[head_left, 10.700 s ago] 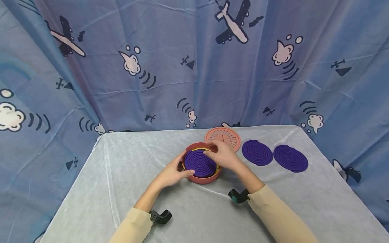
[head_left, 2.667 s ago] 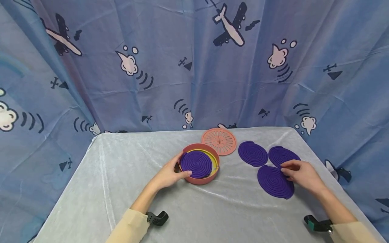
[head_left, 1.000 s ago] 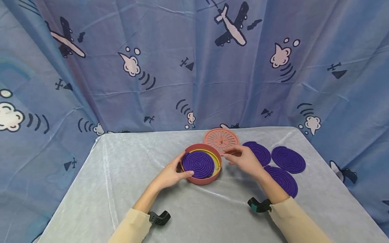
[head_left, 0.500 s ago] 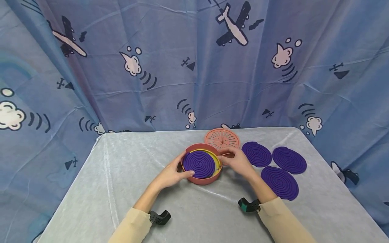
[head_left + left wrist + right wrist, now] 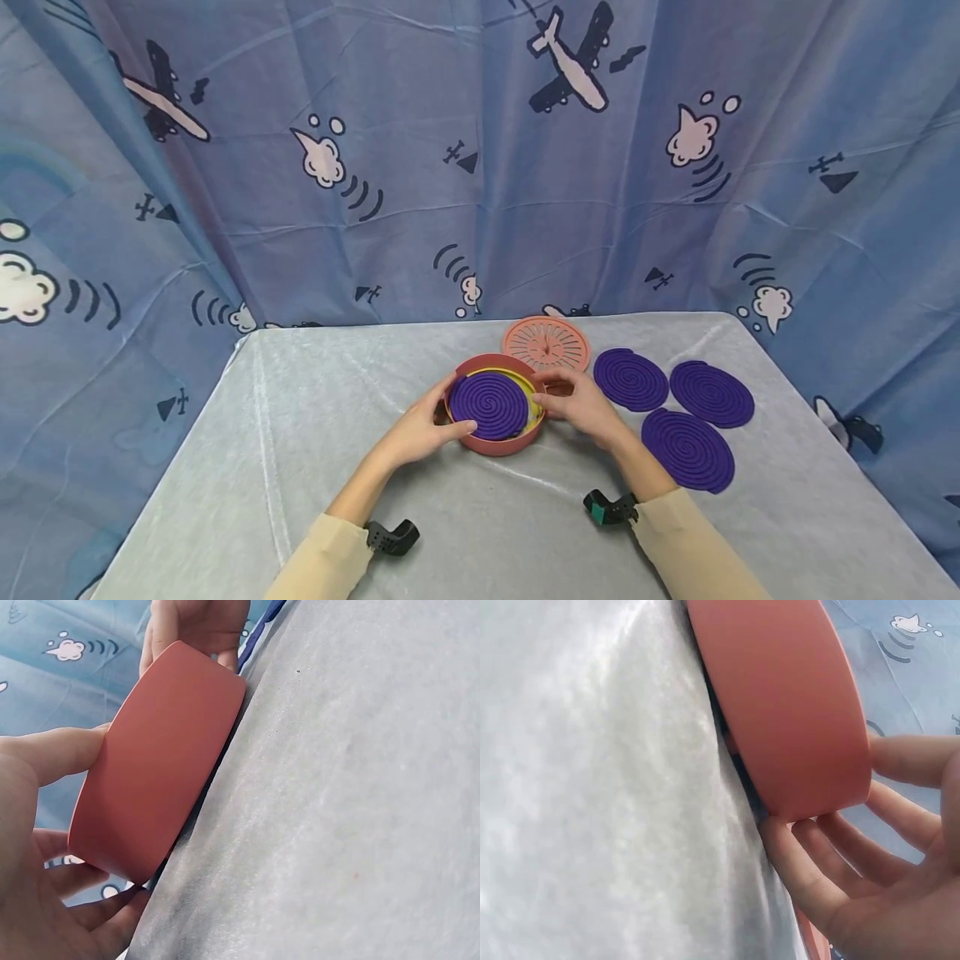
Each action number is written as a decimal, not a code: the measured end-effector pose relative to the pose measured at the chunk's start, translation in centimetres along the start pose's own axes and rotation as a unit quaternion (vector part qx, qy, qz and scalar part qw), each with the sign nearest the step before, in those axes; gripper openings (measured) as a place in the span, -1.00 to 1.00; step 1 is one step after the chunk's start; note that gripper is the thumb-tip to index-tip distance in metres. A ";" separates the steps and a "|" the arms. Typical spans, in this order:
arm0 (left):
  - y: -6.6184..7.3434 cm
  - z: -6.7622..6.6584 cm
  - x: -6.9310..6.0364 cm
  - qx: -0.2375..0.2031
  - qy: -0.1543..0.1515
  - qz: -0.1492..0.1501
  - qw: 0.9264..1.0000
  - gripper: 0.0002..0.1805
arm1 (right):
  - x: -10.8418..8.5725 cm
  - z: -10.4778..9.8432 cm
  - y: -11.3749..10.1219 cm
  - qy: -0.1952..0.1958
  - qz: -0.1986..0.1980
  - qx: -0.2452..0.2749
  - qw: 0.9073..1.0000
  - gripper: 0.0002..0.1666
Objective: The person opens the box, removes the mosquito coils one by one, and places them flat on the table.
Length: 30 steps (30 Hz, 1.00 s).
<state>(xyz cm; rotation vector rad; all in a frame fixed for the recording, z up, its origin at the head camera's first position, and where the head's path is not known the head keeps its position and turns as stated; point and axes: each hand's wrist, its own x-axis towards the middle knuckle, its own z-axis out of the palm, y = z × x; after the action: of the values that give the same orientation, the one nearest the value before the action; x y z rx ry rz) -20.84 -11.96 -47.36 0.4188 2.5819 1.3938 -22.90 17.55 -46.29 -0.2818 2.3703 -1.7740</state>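
Note:
A round terracotta-coloured mosquito coil box [image 5: 491,447] stands near the middle of the table. Inside it a purple mosquito coil [image 5: 489,404] lies against a yellow inner rim [image 5: 517,377]. My left hand [image 5: 420,429] grips the box from the left, thumb on the rim, fingers round the wall; the left wrist view shows the smooth outer wall [image 5: 161,765]. On the right side my right hand [image 5: 577,404] holds the box too. In the right wrist view its thumb [image 5: 911,759] touches the rim and its fingers curl against the outside.
An orange slotted lid [image 5: 546,340] lies just behind the box. To its right, three purple mosquito coils, one at the back [image 5: 632,380], one farther right [image 5: 712,393] and one nearer [image 5: 687,450], lie flat on the pale tablecloth [image 5: 360,367]. A patterned blue curtain [image 5: 405,167] hangs behind.
A third coil has come to lie on the table at the right, where my right hand was touching it. That hand has since moved left onto the box. My left hand has stayed on the box.

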 end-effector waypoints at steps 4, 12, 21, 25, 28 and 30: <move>0.0 0.1 -0.1 0.005 0.004 0.002 1.000 0.01 | -0.2 0.0 0.2 -0.007 0.002 0.016 1.000 -0.46; 0.1 0.2 0.0 0.002 0.005 -0.001 1.000 -0.03 | -0.3 -0.1 0.4 -0.003 0.005 0.018 1.000 -0.45; 0.5 -0.4 0.1 0.018 0.001 0.011 1.000 -0.04 | -0.1 0.0 -0.1 -0.003 0.008 0.019 1.000 -0.48; 1.0 -1.0 0.1 0.067 0.003 0.019 0.998 -0.05 | 0.0 0.0 0.0 -0.001 0.008 0.020 1.000 -0.49; 1.5 -1.6 0.0 0.107 0.013 0.030 0.994 -0.11 | 0.0 0.0 0.1 0.002 0.007 0.015 1.000 -0.49; 1.9 -2.0 0.1 0.124 0.023 0.040 0.991 -0.18 | 0.0 0.0 0.1 0.003 0.006 0.011 1.000 -0.49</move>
<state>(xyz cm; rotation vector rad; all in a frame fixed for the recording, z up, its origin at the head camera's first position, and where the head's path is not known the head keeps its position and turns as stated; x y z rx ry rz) -21.17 -12.53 -44.73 0.5373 2.8158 1.1203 -22.87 17.60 -46.38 -0.2597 2.3497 -1.7958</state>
